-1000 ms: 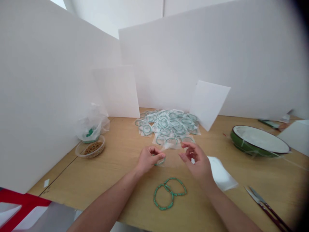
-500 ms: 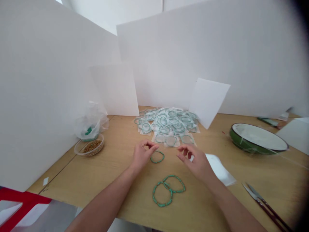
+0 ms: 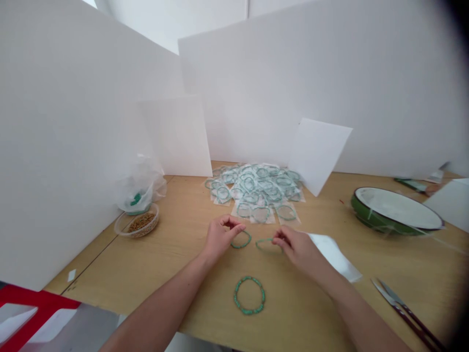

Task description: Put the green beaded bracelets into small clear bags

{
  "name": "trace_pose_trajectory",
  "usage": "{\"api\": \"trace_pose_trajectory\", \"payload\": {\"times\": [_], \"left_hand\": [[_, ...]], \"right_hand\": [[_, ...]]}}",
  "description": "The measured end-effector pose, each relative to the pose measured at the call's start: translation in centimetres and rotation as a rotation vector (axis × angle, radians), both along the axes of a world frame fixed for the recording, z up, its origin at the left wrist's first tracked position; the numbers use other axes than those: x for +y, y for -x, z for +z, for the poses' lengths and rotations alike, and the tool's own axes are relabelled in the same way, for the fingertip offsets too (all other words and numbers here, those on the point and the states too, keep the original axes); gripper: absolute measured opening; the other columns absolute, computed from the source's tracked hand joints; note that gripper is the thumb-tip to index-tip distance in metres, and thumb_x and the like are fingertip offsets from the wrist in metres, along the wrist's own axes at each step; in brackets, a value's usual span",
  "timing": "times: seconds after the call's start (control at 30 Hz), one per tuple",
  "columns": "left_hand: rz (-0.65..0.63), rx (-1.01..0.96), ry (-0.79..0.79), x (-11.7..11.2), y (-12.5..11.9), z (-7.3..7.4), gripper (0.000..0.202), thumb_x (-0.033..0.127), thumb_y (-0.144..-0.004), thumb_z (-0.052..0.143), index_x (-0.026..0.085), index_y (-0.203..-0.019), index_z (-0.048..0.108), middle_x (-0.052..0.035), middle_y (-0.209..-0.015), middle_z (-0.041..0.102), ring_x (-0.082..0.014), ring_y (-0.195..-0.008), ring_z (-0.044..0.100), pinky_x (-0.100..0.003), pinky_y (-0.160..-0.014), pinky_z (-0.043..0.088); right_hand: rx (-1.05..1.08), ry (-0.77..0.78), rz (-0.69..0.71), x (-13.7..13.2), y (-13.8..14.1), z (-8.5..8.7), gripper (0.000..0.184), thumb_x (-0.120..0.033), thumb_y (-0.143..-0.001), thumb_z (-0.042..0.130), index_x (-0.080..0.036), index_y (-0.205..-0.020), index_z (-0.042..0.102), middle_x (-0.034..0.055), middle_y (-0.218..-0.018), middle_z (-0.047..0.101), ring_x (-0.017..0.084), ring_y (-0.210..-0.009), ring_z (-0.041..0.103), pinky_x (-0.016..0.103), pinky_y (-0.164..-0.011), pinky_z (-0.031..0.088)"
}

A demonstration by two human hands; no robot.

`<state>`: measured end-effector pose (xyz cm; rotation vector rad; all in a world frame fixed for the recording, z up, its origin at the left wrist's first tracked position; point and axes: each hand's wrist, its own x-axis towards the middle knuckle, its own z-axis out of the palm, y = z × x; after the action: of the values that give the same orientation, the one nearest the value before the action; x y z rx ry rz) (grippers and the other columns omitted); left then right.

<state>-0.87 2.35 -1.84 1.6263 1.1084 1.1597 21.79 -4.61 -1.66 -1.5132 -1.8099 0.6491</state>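
Note:
My left hand (image 3: 222, 238) rests just above the table with its fingers curled, holding nothing I can see. Beside it lies a small green bead bracelet (image 3: 242, 246). My right hand (image 3: 298, 249) pinches the edge of a second green bead bracelet (image 3: 262, 240), which lies flat on the wood. A third green bead bracelet (image 3: 249, 311) lies alone nearer me. Farther off is a heap of clear bags (image 3: 254, 190) with bead bracelets inside.
White foam boards (image 3: 315, 151) wall the wooden table (image 3: 183, 274). To the left are a plastic tub of brown grains (image 3: 141, 224) and a clear bag of green beads (image 3: 137, 195). To the right lie a green enamel basin (image 3: 397, 210), a white sheet (image 3: 330, 254) and scissors (image 3: 403, 313).
The two linked bracelets near me have come apart. One has moved up the table to my right hand, whose fingers have closed on it. The other stays in place.

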Motion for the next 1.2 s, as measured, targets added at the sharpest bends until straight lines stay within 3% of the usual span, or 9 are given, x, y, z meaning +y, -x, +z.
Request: {"api": "trace_pose_trajectory", "payload": {"times": [0.17,0.3,0.43,0.6,0.8,0.93,1.2], "left_hand": [[-0.059,0.017,0.055,-0.3,-0.3,-0.1,0.029,0.043,-0.067,0.076,0.016,-0.065,0.066,-0.0019,-0.064,0.066,-0.0134,-0.061,0.056,-0.025,-0.060,0.044],[-0.120,0.095,0.015,-0.9,-0.7,-0.3,0.024,0.038,-0.071,0.075,0.016,-0.066,0.067,-0.0030,-0.066,0.067,-0.0142,-0.064,0.058,-0.026,-0.063,0.044],[-0.159,0.147,-0.026,-1.3,-1.0,-0.7,0.022,0.037,-0.074,0.073,0.016,-0.069,0.069,-0.0033,-0.068,0.067,-0.0140,-0.065,0.057,-0.025,-0.064,0.043],[-0.172,0.140,-0.074,-1.3,-0.9,-1.0,0.025,0.041,-0.075,0.074,0.017,-0.070,0.069,-0.0016,-0.066,0.064,-0.0136,-0.063,0.056,-0.024,-0.061,0.042],[-0.180,0.220,-0.188,-1.4,-0.6,-0.4,0.023,0.042,-0.079,0.071,0.019,-0.079,0.073,-0.0024,-0.070,0.067,-0.0147,-0.066,0.058,-0.026,-0.067,0.043],[-0.181,0.222,-0.213,-1.4,-0.5,-0.3,0.022,0.041,-0.079,0.071,0.020,-0.085,0.074,-0.0030,-0.074,0.069,-0.0153,-0.069,0.060,-0.026,-0.070,0.044],[-0.174,0.181,-0.156,-1.3,-0.7,-0.7,0.025,0.041,-0.078,0.072,0.020,-0.089,0.076,-0.0032,-0.074,0.070,-0.0156,-0.069,0.060,-0.026,-0.071,0.046]], "right_hand": [[0.586,-0.084,-0.109,-0.3,-0.4,1.9,0.028,-0.048,-0.087,0.058,-0.020,-0.087,0.055,0.0005,-0.066,0.061,0.011,-0.049,0.051,0.023,-0.044,0.042],[0.692,-0.141,-0.166,-0.5,-0.1,2.4,0.029,-0.048,-0.084,0.065,-0.020,-0.085,0.055,0.0006,-0.067,0.062,0.010,-0.047,0.050,0.022,-0.041,0.042],[0.619,-0.144,-0.158,-0.6,0.5,1.8,0.027,-0.047,-0.087,0.061,-0.021,-0.087,0.056,-0.0013,-0.061,0.059,0.011,-0.047,0.050,0.023,-0.044,0.042],[0.341,-0.163,-0.104,-1.2,1.7,1.1,0.021,-0.043,-0.092,0.054,-0.022,-0.090,0.056,-0.0018,-0.060,0.056,0.014,-0.052,0.053,0.024,-0.048,0.042],[-0.047,-0.413,-0.183,-1.1,2.1,1.0,0.011,-0.030,-0.093,0.052,-0.022,-0.093,0.060,0.0033,-0.079,0.067,0.017,-0.063,0.060,0.027,-0.061,0.046],[-0.112,-0.471,-0.101,-1.0,1.9,0.7,0.011,-0.026,-0.094,0.052,-0.023,-0.097,0.062,0.0050,-0.087,0.070,0.019,-0.072,0.064,0.029,-0.066,0.048],[-0.100,-0.410,0.010,-1.0,1.9,0.7,0.014,-0.025,-0.096,0.049,-0.024,-0.096,0.063,0.0047,-0.091,0.070,0.020,-0.082,0.065,0.031,-0.074,0.050]]}}
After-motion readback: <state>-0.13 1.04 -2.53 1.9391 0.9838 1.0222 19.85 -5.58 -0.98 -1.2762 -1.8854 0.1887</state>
